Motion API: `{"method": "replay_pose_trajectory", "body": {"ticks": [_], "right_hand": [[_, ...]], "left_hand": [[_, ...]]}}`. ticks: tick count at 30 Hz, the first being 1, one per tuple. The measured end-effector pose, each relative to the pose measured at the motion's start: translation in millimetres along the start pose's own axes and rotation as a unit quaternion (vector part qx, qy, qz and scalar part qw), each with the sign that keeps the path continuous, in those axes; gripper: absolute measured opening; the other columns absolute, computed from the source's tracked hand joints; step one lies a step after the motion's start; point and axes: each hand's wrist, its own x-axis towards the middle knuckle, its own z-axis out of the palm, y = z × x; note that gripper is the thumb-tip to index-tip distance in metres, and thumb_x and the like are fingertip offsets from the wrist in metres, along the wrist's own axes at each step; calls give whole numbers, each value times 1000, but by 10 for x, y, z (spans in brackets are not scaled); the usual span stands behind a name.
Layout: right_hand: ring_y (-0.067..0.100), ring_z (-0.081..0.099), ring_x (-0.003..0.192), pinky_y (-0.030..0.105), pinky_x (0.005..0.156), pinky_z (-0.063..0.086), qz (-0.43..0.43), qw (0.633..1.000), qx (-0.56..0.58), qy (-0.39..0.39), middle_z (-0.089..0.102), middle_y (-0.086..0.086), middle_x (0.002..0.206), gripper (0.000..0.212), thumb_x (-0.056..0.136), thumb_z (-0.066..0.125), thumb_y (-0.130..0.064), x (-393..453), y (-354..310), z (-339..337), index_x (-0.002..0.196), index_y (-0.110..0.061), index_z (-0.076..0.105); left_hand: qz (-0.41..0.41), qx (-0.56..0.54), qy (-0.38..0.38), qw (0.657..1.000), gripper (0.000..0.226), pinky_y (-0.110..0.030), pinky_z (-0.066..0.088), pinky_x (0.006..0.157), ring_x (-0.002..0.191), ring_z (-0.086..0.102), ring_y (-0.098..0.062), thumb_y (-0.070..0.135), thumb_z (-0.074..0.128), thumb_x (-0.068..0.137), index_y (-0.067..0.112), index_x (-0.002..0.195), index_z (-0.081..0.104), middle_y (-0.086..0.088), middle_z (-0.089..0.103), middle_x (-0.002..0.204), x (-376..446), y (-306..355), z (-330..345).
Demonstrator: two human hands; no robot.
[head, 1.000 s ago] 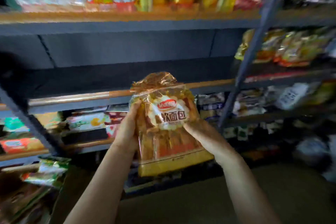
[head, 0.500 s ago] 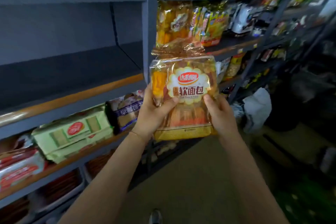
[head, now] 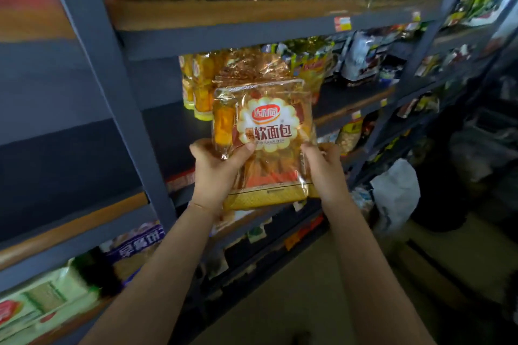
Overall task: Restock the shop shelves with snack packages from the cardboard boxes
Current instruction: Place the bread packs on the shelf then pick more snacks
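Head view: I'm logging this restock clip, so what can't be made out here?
- Cardboard boxes: none in the head view; where the stock comes from is out of frame.
- Back of the bread package: faces away; the left hand and right hand cover its lower sides.
- Matching yellow packages on the shelf: partly hidden behind the held one, so no count.
- Price tag: too blurred to read.

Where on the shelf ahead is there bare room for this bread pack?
The middle shelf lies bare between the grey upright post and the row of yellow packs. The bread pack, held by left hand and right hand, fits there. Right of the yellow packs it is crowded.
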Motion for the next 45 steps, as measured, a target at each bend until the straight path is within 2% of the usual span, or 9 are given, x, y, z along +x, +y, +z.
{"method": "replay_pose_trajectory", "body": {"ticks": [4,9,14,20,26,30,37,40,45], "right_hand": [[-3,57,64,14,54,42,-38,997,-29,-64,52,-7,86,27,100,52,-37,566,-162,57,117,-18,42],[9,49,86,32,75,38,-63,988,-5,-139,47,-18,98,40,98,54,-39,1262,-285,89,133,-28,39],[-1,50,82,13,58,41,-101,972,-7,-211,51,-16,96,24,98,53,-26,1716,-391,153,120,-25,44],[-7,54,85,15,66,42,-173,955,-10,-241,55,-20,100,26,95,60,-26,2018,-399,367,120,-24,54],[9,60,101,12,78,45,-261,928,-133,-230,59,-6,117,33,99,58,-26,2312,-297,519,131,-20,56],[23,60,114,34,83,55,-358,889,-250,-140,60,4,126,37,100,55,-35,2368,-143,553,136,-26,54],[22,51,131,30,97,48,-308,914,-173,-198,49,7,146,63,99,59,-28,2326,-206,650,152,-13,29],[23,60,120,26,84,55,-337,918,-140,-152,52,10,139,68,92,69,-25,2224,-190,644,145,-8,31],[27,54,118,29,75,57,-492,836,-221,-101,41,16,138,82,82,80,-25,2102,-113,591,151,-24,35]], "left_hand": [[1,-12,38,999,74,-42,57,96,111,65,-14,35,87,77,18,126,35,4,58,119,373,45,188],[29,-7,103,994,59,-49,58,95,110,68,-19,36,85,80,27,122,44,-1,62,123,697,59,477],[76,3,161,984,50,-42,60,91,107,70,-14,24,82,84,25,121,49,0,65,121,925,166,671],[77,65,234,967,50,-34,60,86,103,70,-13,33,81,84,33,123,50,6,69,117,1090,174,652],[55,164,245,954,55,-38,58,89,114,63,-18,32,79,86,33,131,46,5,60,130,1303,11,610],[33,199,247,948,59,-46,58,91,112,64,-18,39,74,89,36,138,40,6,62,129,1292,-58,603],[25,219,179,959,66,-53,59,87,116,62,-20,43,66,94,43,147,27,13,59,127,1346,10,656],[37,184,165,968,71,-53,55,98,119,63,-17,58,65,88,42,146,29,11,61,132,1408,54,725],[15,118,164,979,67,-43,56,94,122,60,-23,57,58,95,38,150,25,5,58,136,1520,88,775]]}}
